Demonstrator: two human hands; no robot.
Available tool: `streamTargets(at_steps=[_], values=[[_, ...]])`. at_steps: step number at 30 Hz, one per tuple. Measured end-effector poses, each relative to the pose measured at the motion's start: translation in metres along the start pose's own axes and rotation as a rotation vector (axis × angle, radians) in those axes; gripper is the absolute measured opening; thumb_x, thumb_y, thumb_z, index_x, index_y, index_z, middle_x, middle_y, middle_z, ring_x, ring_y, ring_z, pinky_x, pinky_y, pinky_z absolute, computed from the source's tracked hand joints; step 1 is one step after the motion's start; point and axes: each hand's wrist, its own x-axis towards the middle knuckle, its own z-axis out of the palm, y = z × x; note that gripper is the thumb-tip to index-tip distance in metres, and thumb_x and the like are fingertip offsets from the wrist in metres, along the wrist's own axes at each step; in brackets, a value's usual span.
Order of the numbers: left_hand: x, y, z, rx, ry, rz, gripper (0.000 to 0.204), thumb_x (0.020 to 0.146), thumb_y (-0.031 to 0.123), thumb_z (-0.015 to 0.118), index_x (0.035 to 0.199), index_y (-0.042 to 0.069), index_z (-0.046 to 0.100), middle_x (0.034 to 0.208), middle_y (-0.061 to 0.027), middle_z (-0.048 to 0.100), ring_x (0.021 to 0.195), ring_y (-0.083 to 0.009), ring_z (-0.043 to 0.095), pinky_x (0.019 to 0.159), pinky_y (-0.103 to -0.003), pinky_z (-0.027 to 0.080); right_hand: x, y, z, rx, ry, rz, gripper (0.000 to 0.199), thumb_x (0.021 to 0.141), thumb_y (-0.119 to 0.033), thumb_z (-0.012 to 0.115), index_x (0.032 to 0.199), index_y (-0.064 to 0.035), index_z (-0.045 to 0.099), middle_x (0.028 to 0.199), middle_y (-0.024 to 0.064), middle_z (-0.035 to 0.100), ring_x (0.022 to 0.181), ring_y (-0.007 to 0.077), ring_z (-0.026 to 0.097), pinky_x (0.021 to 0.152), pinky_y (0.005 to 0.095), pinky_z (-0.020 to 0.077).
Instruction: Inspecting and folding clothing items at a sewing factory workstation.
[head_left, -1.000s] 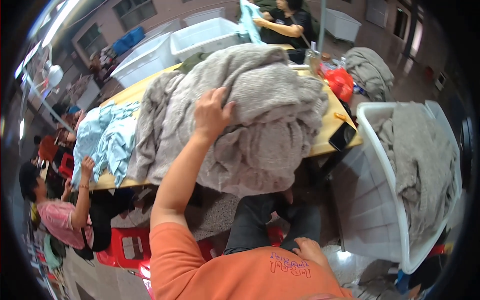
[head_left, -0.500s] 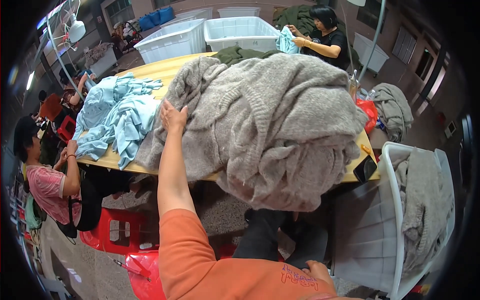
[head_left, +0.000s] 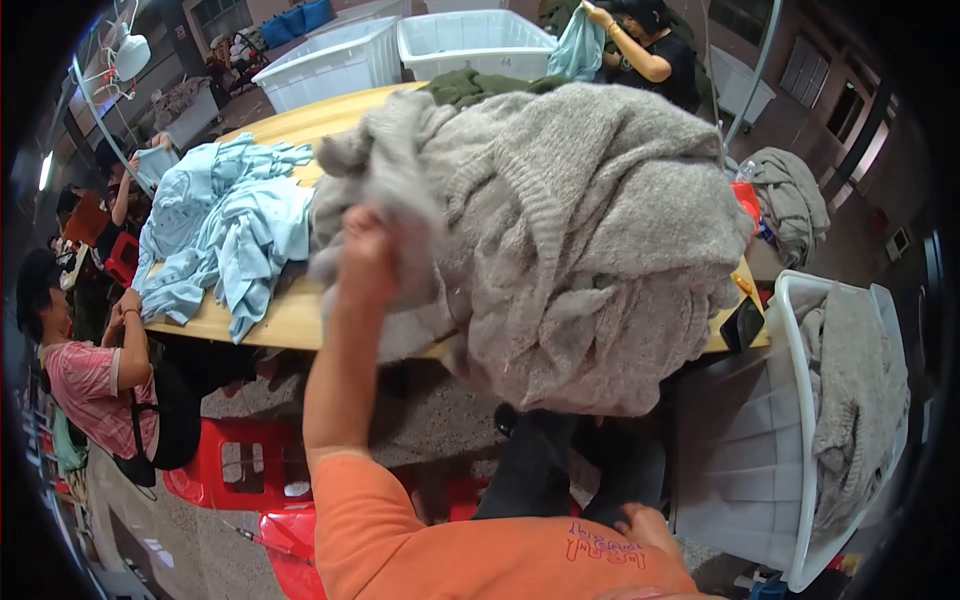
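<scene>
A large heap of grey knit garments (head_left: 600, 220) covers the middle of the table and hangs over its near edge. On the heap's left side, my left hand (head_left: 370, 245), blurred by motion, is closed on a grey knit garment (head_left: 400, 175) and pulls its fabric up in a bunch. My right hand (head_left: 645, 522) is low at my right thigh, beside my orange shirt. Its partly visible fingers look loosely apart, with nothing seen in them. Left of the grey heap lies a pile of light blue garments (head_left: 225, 220).
Dark green fabric (head_left: 480, 86) lies behind the heap on the wooden table (head_left: 285, 325). At right stands a white bin (head_left: 800, 400) with grey knits; a phone-like black object (head_left: 742, 326) is near the table edge. Co-workers sit left and far right. Red stools (head_left: 230, 465) stand lower left.
My left hand, before spread flat on the grey knit, has closed on it and drawn it up and to the right. More tabletop shows at the left. My right hand stays low.
</scene>
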Motion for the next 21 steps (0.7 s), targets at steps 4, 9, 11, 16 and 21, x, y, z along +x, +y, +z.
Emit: streamTargets(at_steps=[4, 9, 11, 16, 21], values=[[-0.096, -0.027, 0.142, 0.492, -0.754, -0.126, 0.019, 0.078, 0.015, 0.062, 0.091, 0.000, 0.060, 0.078, -0.0077, 0.062, 0.071, -0.0143, 0.060, 0.065, -0.028, 0.048, 0.036, -0.010, -0.005, 0.851, 0.009, -0.202, 0.029, 0.077, -0.014, 0.059, 0.102, -0.0002, 0.057, 0.087, 0.0123, 0.063, 0.079, 0.0204, 0.061, 0.064, 0.0311, 0.0487], [-0.162, -0.105, 0.244, 0.361, -0.851, -0.434, 0.025, 0.085, 0.020, 0.050, 0.097, -0.001, 0.056, 0.094, -0.0158, 0.058, 0.089, -0.0263, 0.055, 0.078, -0.031, 0.042, 0.045, -0.070, -0.087, 1.903, -0.260, -0.192, 0.042, 0.080, -0.024, 0.052, 0.109, 0.0063, 0.051, 0.102, 0.0148, 0.059, 0.087, 0.0222, 0.060, 0.079, 0.0345, 0.0495], [-0.194, -0.126, 0.254, 0.545, -0.812, -0.176, 0.020, 0.082, 0.019, 0.052, 0.087, 0.001, 0.060, 0.087, -0.0138, 0.060, 0.083, -0.0269, 0.056, 0.075, -0.032, 0.042, 0.045, -0.058, -0.085, 1.472, -0.313, -0.455, 0.032, 0.077, -0.010, 0.051, 0.104, 0.0059, 0.054, 0.099, 0.0130, 0.060, 0.087, 0.0190, 0.060, 0.078, 0.0309, 0.0478], [-0.208, -0.110, 0.233, 0.382, -0.814, -0.488, 0.011, 0.076, 0.011, 0.055, 0.082, 0.003, 0.060, 0.078, -0.0138, 0.061, 0.073, -0.0268, 0.058, 0.067, -0.035, 0.045, 0.029, -0.016, -0.061, 1.680, 0.293, -0.448, 0.040, 0.073, -0.007, 0.042, 0.110, 0.0069, 0.049, 0.104, 0.0182, 0.057, 0.090, 0.0254, 0.059, 0.082, 0.0354, 0.0475], [-0.181, -0.075, 0.141, 1.540, 0.127, 0.628, 0.036, 0.064, -0.001, 0.061, 0.100, 0.002, 0.054, 0.100, -0.0183, 0.054, 0.090, -0.0358, 0.053, 0.078, -0.042, 0.043, -0.021, 0.005, -0.084, 1.713, 0.371, -0.641, 0.045, 0.074, -0.025, 0.054, 0.105, 0.0078, 0.050, 0.103, 0.0214, 0.057, 0.092, 0.0293, 0.059, 0.079, 0.0385, 0.0491]])
